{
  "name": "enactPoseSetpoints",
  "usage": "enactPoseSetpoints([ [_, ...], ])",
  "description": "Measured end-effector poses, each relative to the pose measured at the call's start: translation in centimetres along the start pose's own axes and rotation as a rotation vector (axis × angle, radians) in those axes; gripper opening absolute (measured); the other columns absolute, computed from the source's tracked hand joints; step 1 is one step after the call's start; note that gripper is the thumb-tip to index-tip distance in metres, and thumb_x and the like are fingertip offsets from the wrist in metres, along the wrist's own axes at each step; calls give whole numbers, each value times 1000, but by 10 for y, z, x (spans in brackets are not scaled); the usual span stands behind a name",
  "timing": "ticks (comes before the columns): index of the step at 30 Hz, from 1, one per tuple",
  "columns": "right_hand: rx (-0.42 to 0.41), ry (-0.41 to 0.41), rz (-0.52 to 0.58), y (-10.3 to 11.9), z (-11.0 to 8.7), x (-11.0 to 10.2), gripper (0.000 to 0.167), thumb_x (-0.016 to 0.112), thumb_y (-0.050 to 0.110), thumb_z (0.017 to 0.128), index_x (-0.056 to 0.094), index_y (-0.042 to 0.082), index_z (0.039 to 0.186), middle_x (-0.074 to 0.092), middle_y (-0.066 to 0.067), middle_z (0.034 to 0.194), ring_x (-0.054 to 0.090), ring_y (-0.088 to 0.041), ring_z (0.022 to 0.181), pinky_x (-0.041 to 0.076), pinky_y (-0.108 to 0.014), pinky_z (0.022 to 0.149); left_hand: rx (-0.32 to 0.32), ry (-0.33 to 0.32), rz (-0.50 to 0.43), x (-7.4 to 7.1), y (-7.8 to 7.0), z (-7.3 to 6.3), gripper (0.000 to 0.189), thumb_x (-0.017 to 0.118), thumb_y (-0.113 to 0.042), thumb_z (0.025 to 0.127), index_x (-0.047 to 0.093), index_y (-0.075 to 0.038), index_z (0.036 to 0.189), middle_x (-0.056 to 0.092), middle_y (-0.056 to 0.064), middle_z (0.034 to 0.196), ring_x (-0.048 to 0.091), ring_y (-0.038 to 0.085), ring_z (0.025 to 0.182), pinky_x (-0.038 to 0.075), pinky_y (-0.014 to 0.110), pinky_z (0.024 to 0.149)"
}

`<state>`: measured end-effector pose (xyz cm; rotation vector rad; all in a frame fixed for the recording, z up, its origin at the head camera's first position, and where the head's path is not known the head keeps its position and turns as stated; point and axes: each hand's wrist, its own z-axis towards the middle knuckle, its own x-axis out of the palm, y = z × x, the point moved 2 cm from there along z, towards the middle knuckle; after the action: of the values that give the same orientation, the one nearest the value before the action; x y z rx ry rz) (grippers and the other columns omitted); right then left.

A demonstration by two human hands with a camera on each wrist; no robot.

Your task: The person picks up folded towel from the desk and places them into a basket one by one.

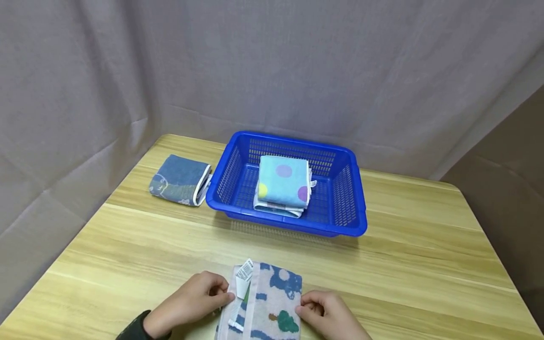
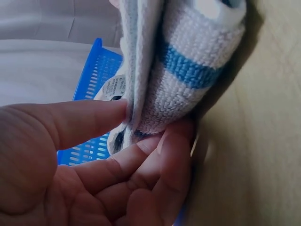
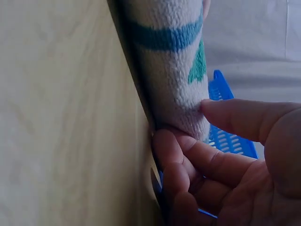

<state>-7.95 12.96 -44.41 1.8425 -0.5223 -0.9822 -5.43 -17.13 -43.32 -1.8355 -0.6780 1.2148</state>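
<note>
A folded light-grey towel (image 1: 274,302) with blue patterns and a green tree lies at the front of the table, white labels (image 1: 244,278) showing at its left part. My left hand (image 1: 197,297) pinches the towel's left side between thumb and fingers. In the left wrist view, the thumb (image 2: 94,120) presses the layered edges, and the fingertips reach under the towel. On the opposite side my right hand (image 1: 329,314) pinches the folded edge, its thumb (image 3: 244,115) on top and fingers curled beneath. The towel's near end runs out of the head view.
Behind the towel stands a blue plastic basket (image 1: 293,230) with perforated walls. Inside it is a stack of folded towels, a light-blue dotted towel (image 1: 282,182) uppermost. A folded dark-blue towel (image 1: 180,177) lies left of the basket. Grey curtain (image 1: 272,66) hangs behind the wooden table (image 1: 425,264).
</note>
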Motion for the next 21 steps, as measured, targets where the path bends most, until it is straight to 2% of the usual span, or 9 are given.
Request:
enactPoseSetpoints([
  [6,31,12,55,-1,1,4,25,69,24,93,70,-1,98,60,2,79,50,2,63,44,-18,58,-2,35,-91,2,2,2,23,66,-23,93,63,-7,77,61,-2,65,48,3,55,36,20,52],
  [9,70,55,205,-2,0,6,30,68,21,94,65,-7,104,63,1,81,56,-1,63,48,-17,59,-3,60,-138,2,2,3,24,66,-22,94,62,-6,77,61,-1,64,49,3,55,36,19,51],
  [13,147,118,448,-2,-1,11,34,65,19,97,54,-10,112,61,4,76,56,-4,62,50,-20,60,-10,94,-180,3,3,4,28,64,-24,96,58,-5,76,58,-3,63,48,3,54,35,18,50],
  [16,199,122,514,-1,-1,13,37,64,22,97,52,-8,116,63,7,75,54,-3,65,50,-21,61,-15,107,-198,4,3,5,28,64,-25,96,58,-5,77,57,-3,64,47,3,55,34,18,50],
  [21,239,144,615,-2,-2,14,52,63,23,98,46,-12,132,75,-5,101,71,-10,85,58,-25,75,-17,126,-242,5,4,6,27,63,-23,97,58,-3,78,57,-3,65,50,4,57,36,17,52],
])
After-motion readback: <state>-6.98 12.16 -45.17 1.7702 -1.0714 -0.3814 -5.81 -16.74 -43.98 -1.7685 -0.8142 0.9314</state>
